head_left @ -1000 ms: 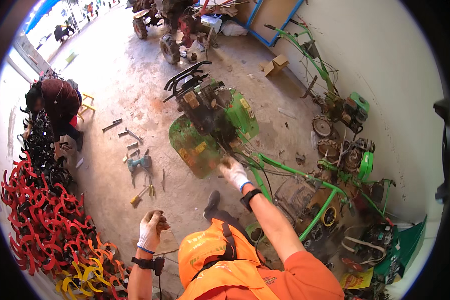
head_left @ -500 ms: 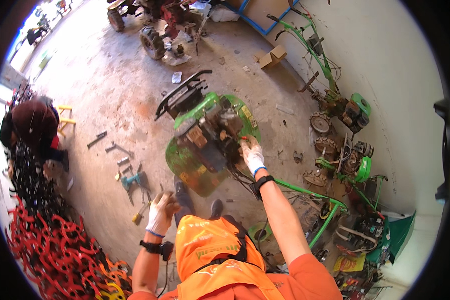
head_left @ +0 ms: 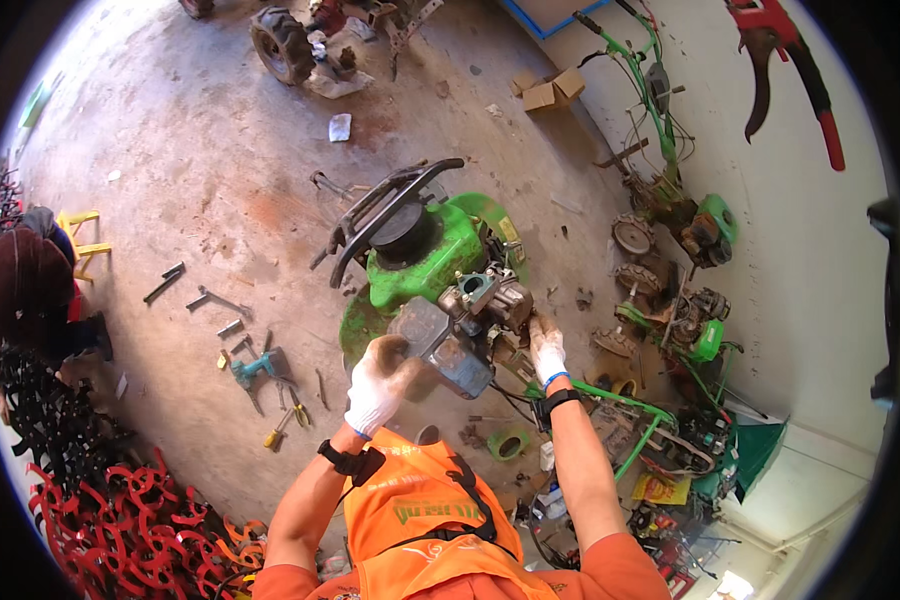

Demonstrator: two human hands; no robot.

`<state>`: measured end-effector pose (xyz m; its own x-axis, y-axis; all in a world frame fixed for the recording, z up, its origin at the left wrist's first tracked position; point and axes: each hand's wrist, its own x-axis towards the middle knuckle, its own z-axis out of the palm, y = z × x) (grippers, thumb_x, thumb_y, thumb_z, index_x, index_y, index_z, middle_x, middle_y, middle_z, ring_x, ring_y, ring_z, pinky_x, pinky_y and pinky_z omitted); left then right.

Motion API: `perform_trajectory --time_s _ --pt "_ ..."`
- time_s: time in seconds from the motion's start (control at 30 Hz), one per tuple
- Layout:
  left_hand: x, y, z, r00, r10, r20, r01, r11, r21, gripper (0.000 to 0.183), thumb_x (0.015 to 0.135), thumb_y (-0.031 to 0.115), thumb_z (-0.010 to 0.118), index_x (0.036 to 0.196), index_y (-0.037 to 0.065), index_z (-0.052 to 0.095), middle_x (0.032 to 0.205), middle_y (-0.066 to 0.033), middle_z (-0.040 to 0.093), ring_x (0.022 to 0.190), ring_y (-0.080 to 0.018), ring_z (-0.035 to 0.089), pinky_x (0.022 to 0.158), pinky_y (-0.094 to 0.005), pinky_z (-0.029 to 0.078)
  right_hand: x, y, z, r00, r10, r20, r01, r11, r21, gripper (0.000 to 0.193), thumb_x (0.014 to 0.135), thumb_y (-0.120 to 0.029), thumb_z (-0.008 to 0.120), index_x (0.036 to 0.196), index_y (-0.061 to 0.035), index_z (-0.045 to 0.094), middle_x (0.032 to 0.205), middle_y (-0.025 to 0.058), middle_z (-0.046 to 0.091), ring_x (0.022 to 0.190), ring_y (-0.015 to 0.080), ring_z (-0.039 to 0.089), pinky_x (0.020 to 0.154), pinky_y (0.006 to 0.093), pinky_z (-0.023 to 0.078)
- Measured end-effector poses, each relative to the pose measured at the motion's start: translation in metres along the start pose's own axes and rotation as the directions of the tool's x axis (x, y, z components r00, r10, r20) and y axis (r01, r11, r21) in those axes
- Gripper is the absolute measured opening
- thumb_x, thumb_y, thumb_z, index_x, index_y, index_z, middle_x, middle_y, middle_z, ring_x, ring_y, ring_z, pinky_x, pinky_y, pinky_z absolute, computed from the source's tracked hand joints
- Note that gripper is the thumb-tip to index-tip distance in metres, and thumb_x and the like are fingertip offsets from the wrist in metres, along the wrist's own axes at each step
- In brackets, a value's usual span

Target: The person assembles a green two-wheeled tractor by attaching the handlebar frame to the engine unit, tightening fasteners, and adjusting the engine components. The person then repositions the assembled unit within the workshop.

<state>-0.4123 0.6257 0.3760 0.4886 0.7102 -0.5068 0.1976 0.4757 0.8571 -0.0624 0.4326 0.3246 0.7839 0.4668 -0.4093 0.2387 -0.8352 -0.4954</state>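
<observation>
A green tiller engine (head_left: 425, 260) with a black handle frame stands on the concrete floor in front of me. My left hand (head_left: 378, 385), in a white glove, is curled around the near side of a grey-blue box part (head_left: 448, 358) at the engine's front. My right hand (head_left: 547, 345), also gloved, presses its fingers onto the metal carburettor block (head_left: 495, 295) from the right. I cannot tell what its fingertips grip. Both forearms reach up from my orange vest.
Wrenches (head_left: 165, 282), a teal drill (head_left: 252, 368) and yellow-handled pliers (head_left: 280, 430) lie on the floor at left. A crouching person (head_left: 30, 290) sits by a yellow stool (head_left: 85, 235). Red blades (head_left: 140, 520) are piled lower left. More green machines (head_left: 685, 250) line the right wall.
I have moved closer to the engine. My left hand rose from my side to the grey-blue box, and my right hand stayed at the engine's right side.
</observation>
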Motion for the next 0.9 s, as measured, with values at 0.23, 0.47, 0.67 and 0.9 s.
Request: perform_trajectory --time_s 0.23,0.47,0.67,0.9 --pt "0.009 0.006 -0.004 0.990 -0.112 0.086 0.110 0.994 0.028 0.048 0.092 0.007 0.086 0.135 -0.002 0.066 0.099 0.0009 0.064 0.087 -0.0076 0.058 0.078 -0.0259 0.053 -0.062 -0.050 -0.022 0.972 0.237 0.008 -0.234 0.954 0.185 0.054 0.114 -0.043 0.064 0.147 -0.0022 0.071 0.141 0.0240 0.075 0.130 0.0378 0.070 0.111 0.0434 0.053" --pt "0.012 0.003 -0.009 0.991 -0.091 0.100 0.073 0.983 0.171 0.049 0.089 0.019 0.089 0.131 0.000 0.072 0.112 -0.0153 0.081 0.100 -0.0207 0.077 0.092 -0.0355 0.061 -0.041 -0.058 -0.011 0.974 0.222 -0.054 -0.220 0.974 0.047 0.055 0.114 -0.044 0.062 0.146 -0.0008 0.071 0.142 0.0244 0.074 0.127 0.0364 0.071 0.109 0.0414 0.053" --pt "0.010 0.002 -0.006 0.989 -0.116 0.094 0.114 0.993 0.023 0.048 0.090 0.011 0.089 0.132 -0.002 0.071 0.112 -0.0134 0.080 0.096 -0.0186 0.073 0.091 -0.0347 0.061 -0.057 -0.073 -0.026 0.993 0.086 -0.079 -0.099 0.978 -0.181 0.042 0.109 -0.027 0.072 0.143 -0.0020 0.071 0.142 0.0230 0.072 0.126 0.0361 0.073 0.108 0.0461 0.059" --pt "0.007 0.009 -0.007 0.989 -0.092 0.113 0.093 0.996 -0.009 0.046 0.096 0.004 0.083 0.137 -0.004 0.065 0.117 -0.0098 0.075 0.102 -0.0145 0.069 0.093 -0.0317 0.059 -0.028 -0.128 0.004 0.996 -0.081 -0.043 0.064 0.954 -0.294 0.117 0.070 -0.049 0.100 0.165 -0.0076 0.046 0.161 0.0241 0.055 0.150 0.0428 0.054 0.123 0.0467 0.050"
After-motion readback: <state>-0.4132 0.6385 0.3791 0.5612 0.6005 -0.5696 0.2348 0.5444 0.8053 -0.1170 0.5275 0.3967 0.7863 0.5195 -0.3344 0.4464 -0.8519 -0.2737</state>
